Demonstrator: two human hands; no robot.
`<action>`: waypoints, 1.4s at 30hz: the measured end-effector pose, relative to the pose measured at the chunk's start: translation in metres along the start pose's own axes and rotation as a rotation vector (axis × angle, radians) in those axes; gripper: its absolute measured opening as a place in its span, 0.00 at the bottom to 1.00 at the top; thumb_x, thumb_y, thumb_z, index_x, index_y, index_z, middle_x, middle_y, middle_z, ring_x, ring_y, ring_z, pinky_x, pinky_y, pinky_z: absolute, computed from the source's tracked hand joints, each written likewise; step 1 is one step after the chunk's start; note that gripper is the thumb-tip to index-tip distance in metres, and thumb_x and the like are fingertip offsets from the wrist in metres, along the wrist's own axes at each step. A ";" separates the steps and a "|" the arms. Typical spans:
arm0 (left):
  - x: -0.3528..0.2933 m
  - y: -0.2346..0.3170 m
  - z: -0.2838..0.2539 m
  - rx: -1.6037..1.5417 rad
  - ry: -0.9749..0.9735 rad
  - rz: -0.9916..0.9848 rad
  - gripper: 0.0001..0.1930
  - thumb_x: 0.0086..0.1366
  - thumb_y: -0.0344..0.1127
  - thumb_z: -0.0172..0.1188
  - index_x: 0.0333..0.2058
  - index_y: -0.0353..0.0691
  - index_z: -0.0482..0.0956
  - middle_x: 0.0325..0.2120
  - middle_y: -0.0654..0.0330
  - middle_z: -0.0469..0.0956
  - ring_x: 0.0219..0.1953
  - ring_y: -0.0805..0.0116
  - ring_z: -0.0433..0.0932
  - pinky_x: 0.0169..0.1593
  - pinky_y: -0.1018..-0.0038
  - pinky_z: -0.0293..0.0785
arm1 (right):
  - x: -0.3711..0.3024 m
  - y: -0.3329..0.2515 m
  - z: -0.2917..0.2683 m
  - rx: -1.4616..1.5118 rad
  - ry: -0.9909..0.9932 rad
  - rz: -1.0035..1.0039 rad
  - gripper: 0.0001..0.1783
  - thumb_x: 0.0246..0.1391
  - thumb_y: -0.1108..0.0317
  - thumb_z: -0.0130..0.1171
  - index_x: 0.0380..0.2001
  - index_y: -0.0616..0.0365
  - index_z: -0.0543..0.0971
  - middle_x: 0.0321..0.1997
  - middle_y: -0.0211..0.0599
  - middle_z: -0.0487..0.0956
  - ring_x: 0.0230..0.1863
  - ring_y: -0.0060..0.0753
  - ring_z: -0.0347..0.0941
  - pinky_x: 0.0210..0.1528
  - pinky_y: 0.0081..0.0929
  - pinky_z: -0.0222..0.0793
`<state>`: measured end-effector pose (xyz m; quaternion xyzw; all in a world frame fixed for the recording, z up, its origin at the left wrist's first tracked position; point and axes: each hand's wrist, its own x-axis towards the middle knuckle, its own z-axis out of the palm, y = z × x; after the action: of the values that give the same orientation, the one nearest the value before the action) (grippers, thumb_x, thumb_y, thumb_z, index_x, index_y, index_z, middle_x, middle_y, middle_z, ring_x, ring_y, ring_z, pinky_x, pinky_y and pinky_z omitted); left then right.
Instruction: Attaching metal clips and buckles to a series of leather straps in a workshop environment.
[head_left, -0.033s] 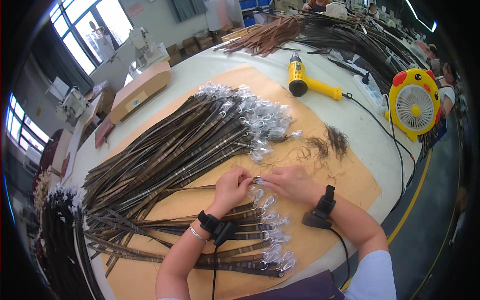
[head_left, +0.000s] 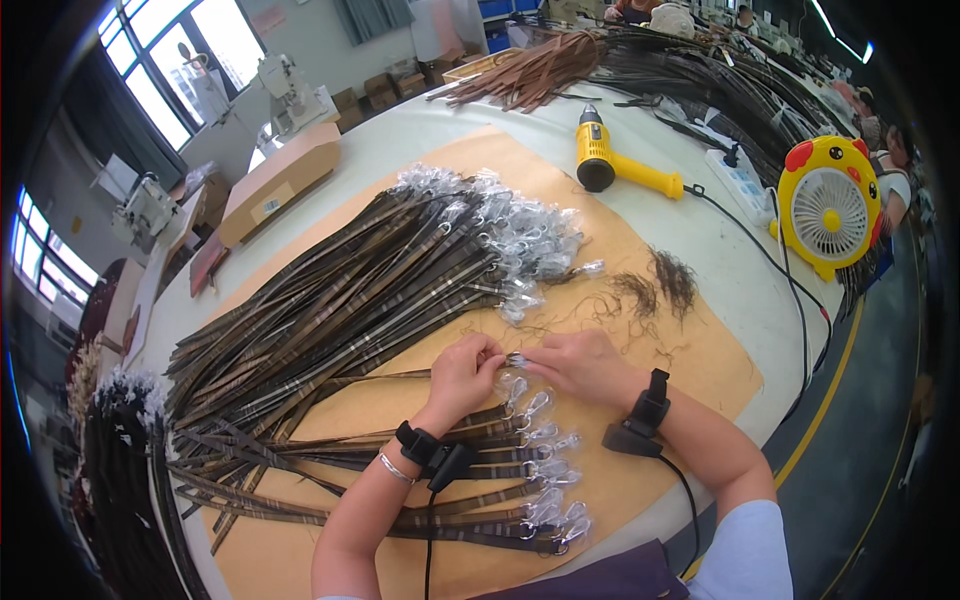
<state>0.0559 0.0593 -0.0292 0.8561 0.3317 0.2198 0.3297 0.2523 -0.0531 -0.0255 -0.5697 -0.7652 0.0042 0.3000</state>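
Note:
My left hand point(head_left: 465, 375) pinches the end of a dark plaid strap point(head_left: 395, 377), close to its metal clip point(head_left: 516, 360). From the other side, the closed fingers of my right hand point(head_left: 585, 365) grip that clip; the fingertips partly cover it. Just below, several similar straps point(head_left: 480, 472) lie fanned out, their metal clips point(head_left: 545, 470) wrapped in clear plastic. Beyond my hands spreads a large pile of plaid straps point(head_left: 330, 290), with plastic-wrapped clips point(head_left: 525, 240) bunched at its right end. Both wrists carry black strapped devices with cables.
Tan paper point(head_left: 700, 365) covers part of the white table. Loose thread tangles point(head_left: 675, 283) lie right of the pile. Farther back are a yellow heat gun point(head_left: 625, 175), a power strip point(head_left: 740, 180), a yellow fan point(head_left: 830, 210), brown straps point(head_left: 535, 72) and a long cardboard box point(head_left: 280, 185).

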 end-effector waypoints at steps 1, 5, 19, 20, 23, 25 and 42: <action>0.000 0.001 0.000 0.005 0.001 -0.024 0.04 0.59 0.32 0.66 0.32 0.40 0.81 0.28 0.58 0.81 0.30 0.61 0.82 0.34 0.68 0.76 | 0.001 0.000 0.000 0.000 -0.010 0.004 0.11 0.60 0.55 0.61 0.40 0.48 0.84 0.25 0.33 0.77 0.24 0.42 0.77 0.26 0.37 0.72; 0.000 0.000 0.001 -0.007 -0.007 -0.036 0.05 0.60 0.32 0.66 0.33 0.40 0.81 0.29 0.58 0.82 0.29 0.61 0.82 0.34 0.67 0.75 | 0.005 -0.002 0.000 -0.034 -0.056 0.003 0.11 0.60 0.55 0.61 0.38 0.47 0.84 0.25 0.34 0.77 0.24 0.43 0.77 0.26 0.37 0.72; 0.000 -0.004 0.003 0.035 0.008 -0.004 0.05 0.60 0.32 0.65 0.33 0.40 0.80 0.29 0.58 0.81 0.29 0.60 0.81 0.35 0.66 0.75 | 0.007 -0.006 0.004 -0.014 -0.034 0.000 0.09 0.57 0.57 0.62 0.32 0.49 0.83 0.24 0.34 0.76 0.24 0.43 0.77 0.26 0.38 0.72; 0.000 -0.006 0.003 0.036 0.010 -0.003 0.05 0.60 0.32 0.65 0.33 0.40 0.80 0.29 0.58 0.81 0.29 0.60 0.81 0.35 0.66 0.75 | 0.007 -0.007 0.004 -0.043 -0.042 -0.007 0.09 0.57 0.57 0.62 0.32 0.49 0.83 0.24 0.34 0.77 0.24 0.43 0.77 0.26 0.38 0.72; -0.001 -0.012 0.004 -0.047 0.010 -0.039 0.05 0.61 0.31 0.65 0.34 0.38 0.80 0.29 0.56 0.82 0.29 0.60 0.81 0.35 0.67 0.75 | 0.004 -0.005 0.011 0.061 0.063 0.032 0.09 0.57 0.58 0.62 0.30 0.50 0.81 0.23 0.34 0.75 0.24 0.43 0.77 0.26 0.38 0.72; -0.001 -0.013 0.003 -0.150 -0.007 -0.088 0.05 0.61 0.30 0.64 0.34 0.36 0.80 0.29 0.54 0.81 0.29 0.60 0.81 0.35 0.68 0.75 | 0.004 -0.004 0.009 0.073 0.077 0.034 0.09 0.57 0.58 0.62 0.30 0.51 0.80 0.22 0.34 0.75 0.24 0.42 0.77 0.26 0.38 0.72; 0.000 -0.012 0.003 -0.102 -0.003 -0.072 0.05 0.61 0.30 0.63 0.33 0.36 0.79 0.29 0.52 0.81 0.30 0.57 0.81 0.35 0.67 0.75 | 0.010 -0.007 0.012 0.005 0.029 -0.029 0.09 0.58 0.58 0.61 0.29 0.50 0.79 0.22 0.34 0.75 0.24 0.42 0.77 0.26 0.38 0.72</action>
<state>0.0522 0.0646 -0.0399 0.8262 0.3500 0.2230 0.3810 0.2389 -0.0425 -0.0284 -0.5577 -0.7690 -0.0062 0.3124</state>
